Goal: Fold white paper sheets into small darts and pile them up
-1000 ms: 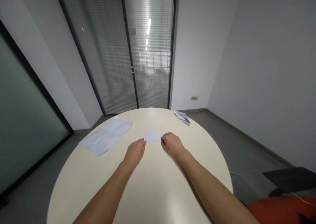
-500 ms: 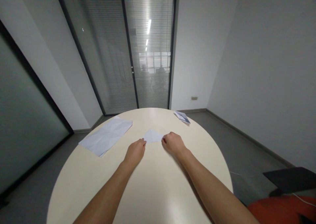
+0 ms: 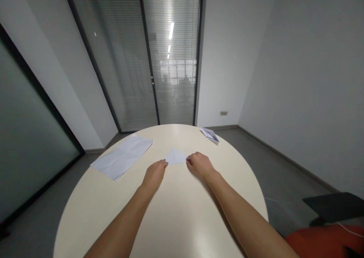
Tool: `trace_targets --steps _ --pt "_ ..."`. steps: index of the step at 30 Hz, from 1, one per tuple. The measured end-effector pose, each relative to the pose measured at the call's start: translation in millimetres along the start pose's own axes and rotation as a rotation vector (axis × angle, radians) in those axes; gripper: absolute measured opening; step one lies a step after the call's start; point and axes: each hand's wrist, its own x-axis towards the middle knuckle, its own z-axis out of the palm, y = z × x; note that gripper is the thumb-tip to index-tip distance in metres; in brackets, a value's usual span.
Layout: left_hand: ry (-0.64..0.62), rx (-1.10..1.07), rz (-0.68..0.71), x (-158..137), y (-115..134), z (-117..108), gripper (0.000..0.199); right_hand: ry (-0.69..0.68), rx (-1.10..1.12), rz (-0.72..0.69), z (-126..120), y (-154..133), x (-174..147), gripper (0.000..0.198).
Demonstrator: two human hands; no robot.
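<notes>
A small folded sheet of white paper (image 3: 174, 157), roughly triangular with its point facing away from me, lies flat on the round cream table (image 3: 182, 201). At its left corner my left hand (image 3: 155, 172) is closed, with thumb and fingertips pinching the edge. My right hand (image 3: 200, 163) is curled around the right corner, fingers bent and gripping the paper there. Both corners of the paper are partly covered by my fingers. A faint crease runs down the folded paper.
Larger creased white sheets (image 3: 122, 157) lie at the table's left side. A folded paper piece (image 3: 210, 134) rests at the far right edge and slightly overhangs it. To the lower right stand a red chair (image 3: 327, 241) and a black flat panel (image 3: 335, 206). A glass door (image 3: 170, 98) is behind the table.
My left hand has shifted very slightly left and its fingers have drawn in a little. The right hand and the papers look the same.
</notes>
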Motion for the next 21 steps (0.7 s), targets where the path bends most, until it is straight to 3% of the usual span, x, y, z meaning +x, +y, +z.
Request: trace_targets --steps 21 --pt "0.046 -0.07 -0.007 0.2 -5.1 -6.6 0.024 0.028 0.058 -0.044 3.3 5.9 -1.1 0.026"
